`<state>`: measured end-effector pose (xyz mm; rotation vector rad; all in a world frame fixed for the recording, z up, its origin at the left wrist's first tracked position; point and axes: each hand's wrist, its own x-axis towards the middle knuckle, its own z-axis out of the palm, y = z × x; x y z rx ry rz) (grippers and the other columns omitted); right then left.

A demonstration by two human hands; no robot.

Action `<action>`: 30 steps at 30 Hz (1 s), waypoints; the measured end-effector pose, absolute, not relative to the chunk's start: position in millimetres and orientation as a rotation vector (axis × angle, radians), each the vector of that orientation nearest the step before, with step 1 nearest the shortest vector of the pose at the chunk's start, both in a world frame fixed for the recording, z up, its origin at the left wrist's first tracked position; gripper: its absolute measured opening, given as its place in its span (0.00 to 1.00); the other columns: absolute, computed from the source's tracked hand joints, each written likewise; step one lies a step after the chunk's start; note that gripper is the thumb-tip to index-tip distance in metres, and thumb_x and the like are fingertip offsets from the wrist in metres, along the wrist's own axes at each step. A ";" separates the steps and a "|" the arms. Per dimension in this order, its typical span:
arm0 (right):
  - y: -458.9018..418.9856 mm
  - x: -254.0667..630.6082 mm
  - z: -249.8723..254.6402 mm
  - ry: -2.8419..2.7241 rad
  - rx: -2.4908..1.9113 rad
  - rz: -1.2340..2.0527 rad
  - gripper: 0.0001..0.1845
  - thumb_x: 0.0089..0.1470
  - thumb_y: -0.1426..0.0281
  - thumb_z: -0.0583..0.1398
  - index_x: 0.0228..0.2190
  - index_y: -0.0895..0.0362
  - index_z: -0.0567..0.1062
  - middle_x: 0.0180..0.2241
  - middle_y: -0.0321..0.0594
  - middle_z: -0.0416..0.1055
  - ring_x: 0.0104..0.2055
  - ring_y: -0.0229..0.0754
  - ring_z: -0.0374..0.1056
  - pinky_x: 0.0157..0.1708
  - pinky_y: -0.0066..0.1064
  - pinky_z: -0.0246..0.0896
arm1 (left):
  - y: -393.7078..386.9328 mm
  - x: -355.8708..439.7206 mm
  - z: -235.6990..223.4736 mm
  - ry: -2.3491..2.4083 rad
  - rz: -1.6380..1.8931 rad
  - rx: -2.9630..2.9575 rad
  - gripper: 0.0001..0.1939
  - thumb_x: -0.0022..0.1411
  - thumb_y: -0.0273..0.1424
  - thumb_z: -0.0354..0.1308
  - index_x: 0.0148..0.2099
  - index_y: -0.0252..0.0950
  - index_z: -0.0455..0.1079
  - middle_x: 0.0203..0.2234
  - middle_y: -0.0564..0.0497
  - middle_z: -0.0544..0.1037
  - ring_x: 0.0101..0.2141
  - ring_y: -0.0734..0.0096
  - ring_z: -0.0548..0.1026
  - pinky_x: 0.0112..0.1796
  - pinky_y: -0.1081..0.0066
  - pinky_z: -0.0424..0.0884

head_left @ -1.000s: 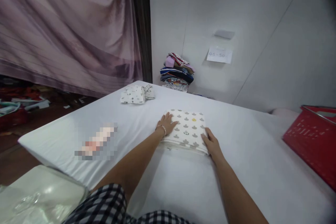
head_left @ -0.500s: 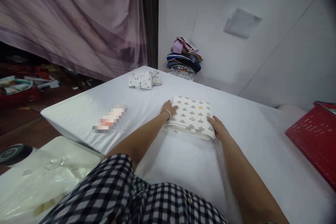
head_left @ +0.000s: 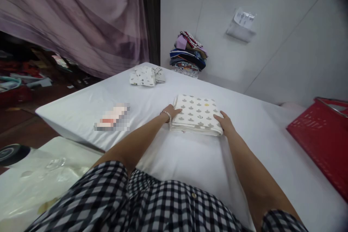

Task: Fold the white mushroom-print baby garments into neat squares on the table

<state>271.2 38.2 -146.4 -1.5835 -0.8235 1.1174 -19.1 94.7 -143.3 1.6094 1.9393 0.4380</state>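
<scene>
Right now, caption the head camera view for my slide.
Left hand and right hand touch opposite sides of a folded patterned cloth on a white surface, a red basket at right.

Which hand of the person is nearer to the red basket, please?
The right hand. It is at the folded cloth's edge on the red basket's side; the left hand is at the opposite edge, farther from the basket.

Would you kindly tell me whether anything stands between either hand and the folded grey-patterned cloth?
Nothing visible does: the left hand touches the folded cloth at its left side, and the right hand at its right.
</scene>
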 end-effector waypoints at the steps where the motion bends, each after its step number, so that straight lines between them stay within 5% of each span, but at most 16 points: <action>1: 37.8 272.5 -147.2 -0.822 -1.595 1.108 0.48 0.36 0.67 0.69 0.58 0.57 0.57 0.46 0.49 0.71 0.42 0.49 0.70 0.42 0.40 0.66 | 92.8 -18.0 -144.1 1.940 0.429 1.610 0.36 0.47 0.53 0.56 0.52 0.33 0.62 0.48 0.38 0.72 0.47 0.54 0.71 0.41 0.66 0.66; 9: 11.3 285.1 -156.7 -0.783 -1.550 1.185 0.39 0.45 0.59 0.63 0.56 0.54 0.59 0.47 0.45 0.71 0.41 0.43 0.70 0.38 0.34 0.67 | 85.2 -17.1 -138.0 1.913 0.412 1.593 0.41 0.46 0.52 0.58 0.57 0.34 0.55 0.51 0.38 0.69 0.49 0.52 0.68 0.43 0.65 0.65; 18: -4.4 294.1 -158.0 -0.975 -1.452 1.294 0.36 0.44 0.72 0.57 0.57 0.51 0.59 0.33 0.35 0.75 0.29 0.37 0.69 0.28 0.28 0.65 | 66.6 -28.1 -134.4 1.755 0.586 1.504 0.41 0.50 0.43 0.60 0.61 0.32 0.50 0.50 0.39 0.69 0.46 0.56 0.71 0.44 0.65 0.66; 23: -9.0 304.5 -165.5 -1.474 -1.510 0.945 0.31 0.43 0.75 0.53 0.52 0.52 0.67 0.45 0.37 0.71 0.44 0.42 0.67 0.44 0.33 0.62 | 56.2 -36.3 -144.4 1.656 0.691 2.031 0.31 0.59 0.39 0.52 0.62 0.35 0.51 0.58 0.42 0.58 0.49 0.61 0.68 0.47 0.66 0.65; 30: -3.8 326.0 -182.3 -2.227 -1.504 0.236 0.33 0.50 0.74 0.52 0.58 0.48 0.56 0.56 0.39 0.59 0.56 0.48 0.55 0.55 0.43 0.52 | 55.1 -60.9 -148.7 1.290 0.490 2.592 0.19 0.65 0.34 0.40 0.56 0.44 0.61 0.60 0.51 0.57 0.52 0.67 0.66 0.48 0.68 0.65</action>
